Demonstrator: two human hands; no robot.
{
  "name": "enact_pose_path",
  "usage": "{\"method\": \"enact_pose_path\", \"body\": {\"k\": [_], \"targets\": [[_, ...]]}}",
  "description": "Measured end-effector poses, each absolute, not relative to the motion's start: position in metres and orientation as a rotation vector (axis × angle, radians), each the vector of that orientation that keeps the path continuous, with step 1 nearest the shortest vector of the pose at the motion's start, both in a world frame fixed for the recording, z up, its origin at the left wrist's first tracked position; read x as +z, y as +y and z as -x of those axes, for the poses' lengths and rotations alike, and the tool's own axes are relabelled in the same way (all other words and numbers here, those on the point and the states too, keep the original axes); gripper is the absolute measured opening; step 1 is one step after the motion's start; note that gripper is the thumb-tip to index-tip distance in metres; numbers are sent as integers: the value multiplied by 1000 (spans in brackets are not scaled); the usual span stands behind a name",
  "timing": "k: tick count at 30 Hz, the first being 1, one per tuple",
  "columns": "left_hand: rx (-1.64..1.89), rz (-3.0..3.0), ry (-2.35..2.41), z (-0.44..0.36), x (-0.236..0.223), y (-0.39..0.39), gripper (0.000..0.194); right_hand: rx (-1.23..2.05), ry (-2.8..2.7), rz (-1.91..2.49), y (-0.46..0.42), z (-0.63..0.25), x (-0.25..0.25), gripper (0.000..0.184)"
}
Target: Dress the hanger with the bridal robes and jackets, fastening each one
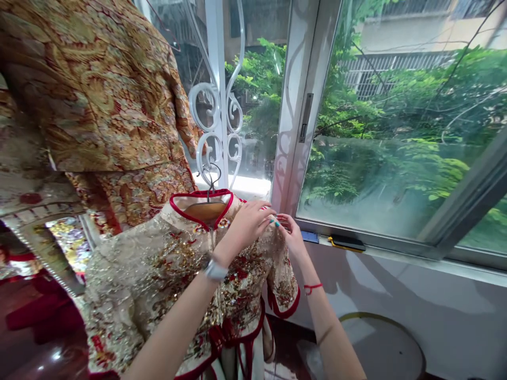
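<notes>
A cream embroidered jacket (158,274) with gold sequins and red trim hangs in front of me on a hanger (209,210). The hanger's metal hook rises through the red-edged collar. My left hand (249,220), with a grey band on the wrist, lies over the jacket's right-side shoulder, fingers bent onto the fabric. Beside it, my right hand (291,232), a red string round its wrist, pinches at the outer edge of the same shoulder. The fingertips of both hands nearly meet there, and teal nails show. Any small item between them is hidden.
A gold-and-red brocade garment (114,95) hangs at upper left, close to a white scrolled metal grille (216,105). Windows (380,142) fill the right side. A black-and-yellow object (347,243) and a blue one (309,236) lie on the sill. A round hoop (386,316) stands below.
</notes>
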State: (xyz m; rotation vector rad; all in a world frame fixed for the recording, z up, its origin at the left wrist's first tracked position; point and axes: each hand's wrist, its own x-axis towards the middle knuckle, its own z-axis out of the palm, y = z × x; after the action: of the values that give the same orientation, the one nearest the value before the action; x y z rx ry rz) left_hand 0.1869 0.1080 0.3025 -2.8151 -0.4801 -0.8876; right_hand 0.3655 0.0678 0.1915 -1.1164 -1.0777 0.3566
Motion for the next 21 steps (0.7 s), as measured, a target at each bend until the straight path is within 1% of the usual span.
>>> {"method": "enact_pose_path", "body": {"k": [1,3,4,5,7,9,11,15,20,21], "targets": [[-1185,2711,-447,-161,298,100,24,322,-1137,1129,63,-360,194,43],[-1742,2289,-675,-100,284,89,20,216,-1267,1164,56,-348,199,47],[-1922,2002,-849,-67,275,87,16,164,-1314,1174,56,-342,201,48],[-2005,1725,-1036,-36,266,88,20,125,-1335,1176,59,-337,202,47],[-1933,1591,-1397,15,247,98,44,70,-1292,1170,71,-329,204,44],[-1904,1724,-1597,47,230,111,68,6,-1203,1192,87,-324,205,38],[-1933,1867,-1690,61,217,122,78,-40,-1133,1231,101,-322,207,35],[-1920,1895,-1756,67,209,126,71,-22,-1118,1265,115,-330,215,33],[-1841,1985,-1825,73,228,118,69,95,-1252,1291,105,-334,233,26],[-1852,2037,-1805,74,230,115,66,67,-1271,1296,98,-328,238,24]]}}
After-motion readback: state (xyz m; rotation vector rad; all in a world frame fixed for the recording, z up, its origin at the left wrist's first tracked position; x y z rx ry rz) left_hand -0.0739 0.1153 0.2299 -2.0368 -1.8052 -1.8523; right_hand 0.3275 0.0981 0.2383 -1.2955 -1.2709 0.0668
